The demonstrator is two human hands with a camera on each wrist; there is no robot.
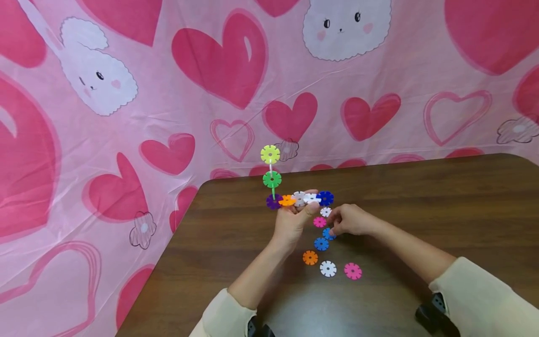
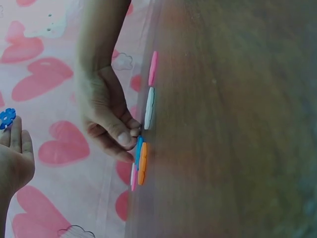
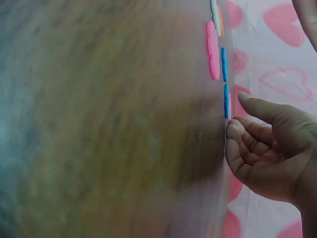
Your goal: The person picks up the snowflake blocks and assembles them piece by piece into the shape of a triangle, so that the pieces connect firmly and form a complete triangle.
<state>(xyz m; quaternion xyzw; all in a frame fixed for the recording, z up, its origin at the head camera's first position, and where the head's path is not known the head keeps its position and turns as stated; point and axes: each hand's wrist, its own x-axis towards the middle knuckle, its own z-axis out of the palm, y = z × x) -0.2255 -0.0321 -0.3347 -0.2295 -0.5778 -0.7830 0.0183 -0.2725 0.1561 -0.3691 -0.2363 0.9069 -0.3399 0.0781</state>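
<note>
My left hand (image 1: 290,224) holds a joined chain of notched plastic discs above the table. Along it run a dark blue disc (image 1: 325,198), white discs (image 1: 299,199), an orange disc (image 1: 287,201) and a purple disc (image 1: 273,201). A green disc (image 1: 272,179) and a yellow disc (image 1: 270,154) rise upright from the purple end. Close to the tabletop, my right hand (image 1: 351,220) has its fingertips at a loose blue disc (image 1: 326,233), which lies flat and is partly covered. In the right wrist view, the thumb stands apart from the bent fingers (image 3: 237,148).
Around the right hand lie a small white disc (image 1: 326,212), a pink disc (image 1: 320,222) and another blue disc (image 1: 322,244). Nearer are an orange disc (image 1: 310,257), a white disc (image 1: 328,268) and a pink disc (image 1: 353,271). A pink heart-print cloth (image 1: 320,79) hangs behind the wooden table (image 1: 421,201).
</note>
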